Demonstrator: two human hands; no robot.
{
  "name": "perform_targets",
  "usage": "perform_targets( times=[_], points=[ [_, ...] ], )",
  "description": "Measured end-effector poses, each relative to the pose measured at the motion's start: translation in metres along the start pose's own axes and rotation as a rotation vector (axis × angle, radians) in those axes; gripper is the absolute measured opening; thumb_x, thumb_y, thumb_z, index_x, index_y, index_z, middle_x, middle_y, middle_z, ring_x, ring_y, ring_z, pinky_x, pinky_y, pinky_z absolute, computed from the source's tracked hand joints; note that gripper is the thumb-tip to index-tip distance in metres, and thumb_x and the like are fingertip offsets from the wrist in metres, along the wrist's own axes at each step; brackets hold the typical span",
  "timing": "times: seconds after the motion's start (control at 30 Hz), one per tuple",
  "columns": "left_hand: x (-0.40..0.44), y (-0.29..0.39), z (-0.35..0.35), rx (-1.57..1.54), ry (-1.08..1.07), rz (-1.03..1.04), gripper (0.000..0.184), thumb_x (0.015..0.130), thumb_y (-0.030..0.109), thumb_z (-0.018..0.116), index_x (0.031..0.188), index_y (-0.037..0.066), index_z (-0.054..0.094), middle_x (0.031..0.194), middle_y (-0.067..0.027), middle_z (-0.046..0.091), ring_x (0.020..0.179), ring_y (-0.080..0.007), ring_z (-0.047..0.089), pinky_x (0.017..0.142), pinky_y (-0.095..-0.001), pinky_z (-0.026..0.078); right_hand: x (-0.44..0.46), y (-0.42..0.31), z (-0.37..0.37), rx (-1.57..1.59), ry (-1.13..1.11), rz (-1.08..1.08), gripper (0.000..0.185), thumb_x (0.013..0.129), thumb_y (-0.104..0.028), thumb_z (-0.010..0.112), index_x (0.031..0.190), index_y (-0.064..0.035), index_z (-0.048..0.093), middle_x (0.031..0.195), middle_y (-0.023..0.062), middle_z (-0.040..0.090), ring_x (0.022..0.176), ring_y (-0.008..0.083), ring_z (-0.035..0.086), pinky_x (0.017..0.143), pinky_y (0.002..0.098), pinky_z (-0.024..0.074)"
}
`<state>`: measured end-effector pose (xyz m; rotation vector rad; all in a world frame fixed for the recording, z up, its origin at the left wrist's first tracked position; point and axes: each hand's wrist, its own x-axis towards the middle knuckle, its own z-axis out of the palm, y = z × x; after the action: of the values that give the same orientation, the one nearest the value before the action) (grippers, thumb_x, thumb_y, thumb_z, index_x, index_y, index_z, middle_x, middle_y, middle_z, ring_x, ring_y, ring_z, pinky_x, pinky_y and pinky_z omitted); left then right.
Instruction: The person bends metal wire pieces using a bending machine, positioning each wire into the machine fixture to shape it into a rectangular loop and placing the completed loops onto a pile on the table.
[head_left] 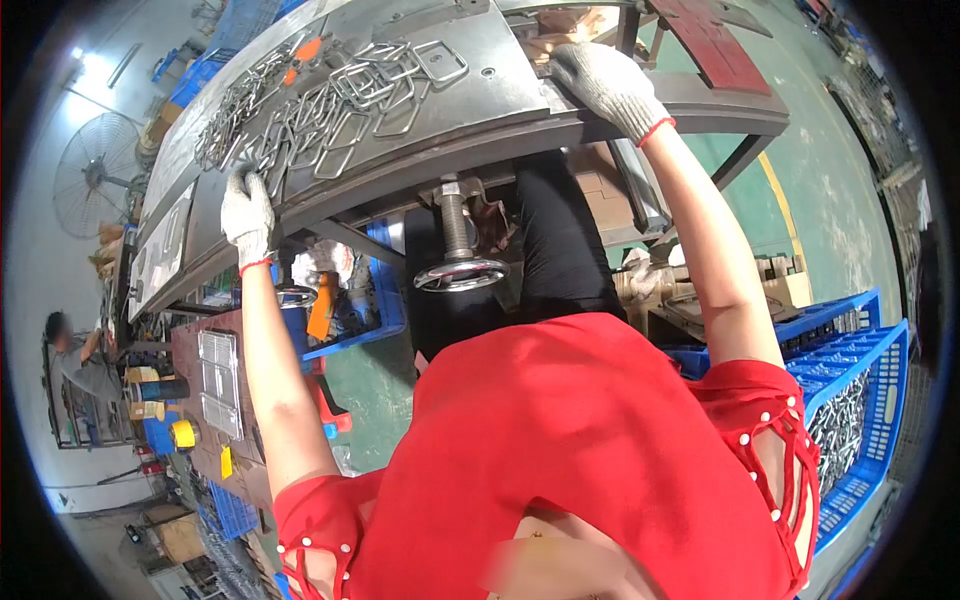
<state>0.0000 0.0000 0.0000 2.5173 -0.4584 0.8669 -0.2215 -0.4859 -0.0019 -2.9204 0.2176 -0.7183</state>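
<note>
Metal surface (508,95), one: wire loops (352,85) heaped on it. Fan (95,175), one: seen left of the loops. Handwheel (460,275), one: mounted below them. Left hand (248,210): placed beside the loops. Right hand (605,88): placed right of them. Both hands' fingers are partly obscured; spread and grip cannot be told.

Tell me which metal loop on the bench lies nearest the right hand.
The rounded rectangular loop at the spread's outermost end, toward the right hand; the other loops lie farther over, toward the left hand.
</note>
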Motion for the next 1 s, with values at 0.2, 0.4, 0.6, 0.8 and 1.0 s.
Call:
perform_targets(
  times=[0.2, 0.4, 0.6, 0.8, 1.0],
  points=[
    [-0.001, 0.004, -0.003, 0.008, 0.009, 0.009, 0.035, 0.097, 0.03, 0.052, 0.12, 0.009, 0.067, 0.114, -0.0172, 0.07, 0.107, -0.0351, 0.066, 0.094, -0.043, 0.049, -0.001, -0.008, -0.011, 0.019, -0.047, 0.029, 0.038, 0.1, -0.038, 0.051, 0.117, -0.0083, 0.067, 0.104, 0.0177, 0.07, 0.098, 0.0378, 0.067, 0.086, 0.047, 0.0531],
    [-0.004, 0.0, -0.002, 0.013, -0.005, 0.035, 0.035, 0.098, 0.029, 0.053, 0.122, 0.006, 0.065, 0.115, -0.0183, 0.069, 0.108, -0.0345, 0.066, 0.093, -0.0415, 0.049, -0.001, -0.003, -0.004, 0.009, -0.021, 0.01, 0.038, 0.099, -0.037, 0.052, 0.116, -0.0071, 0.067, 0.104, 0.0182, 0.07, 0.098, 0.0378, 0.066, 0.086, 0.0469, 0.053],
    [-0.004, 0.006, -0.006, 0.014, -0.038, -0.015, 0.035, 0.098, 0.029, 0.054, 0.121, 0.006, 0.066, 0.115, -0.0186, 0.07, 0.108, -0.0342, 0.066, 0.093, -0.0413, 0.049, 0.0, 0.002, 0.005, 0.031, 0.039, -0.013, 0.036, 0.098, -0.039, 0.053, 0.109, -0.008, 0.069, 0.099, 0.018, 0.07, 0.096, 0.0373, 0.067, 0.084, 0.0471, 0.0528],
    [-0.005, 0.004, -0.004, -0.082, -0.013, -0.039, 0.032, 0.097, 0.03, 0.054, 0.115, 0.009, 0.069, 0.104, -0.0197, 0.072, 0.099, -0.0378, 0.068, 0.087, -0.0446, 0.052, 0.004, -0.006, -0.007, 0.099, -0.007, -0.053, 0.034, 0.097, -0.035, 0.055, 0.109, -0.0072, 0.069, 0.101, 0.0196, 0.069, 0.096, 0.0376, 0.065, 0.083, 0.0474, 0.052],
    [0.005, 0.038, -0.038, -0.032, -0.164, -0.029, 0.026, 0.096, 0.024, 0.057, 0.111, 0.006, 0.069, 0.099, -0.0191, 0.072, 0.096, -0.0366, 0.069, 0.085, -0.0432, 0.053, 0.002, -0.021, -0.021, 0.105, 0.016, -0.016, 0.03, 0.095, -0.03, 0.058, 0.11, -0.0056, 0.068, 0.104, 0.0195, 0.067, 0.095, 0.0394, 0.063, 0.084, 0.0458, 0.0508]
  ],
)
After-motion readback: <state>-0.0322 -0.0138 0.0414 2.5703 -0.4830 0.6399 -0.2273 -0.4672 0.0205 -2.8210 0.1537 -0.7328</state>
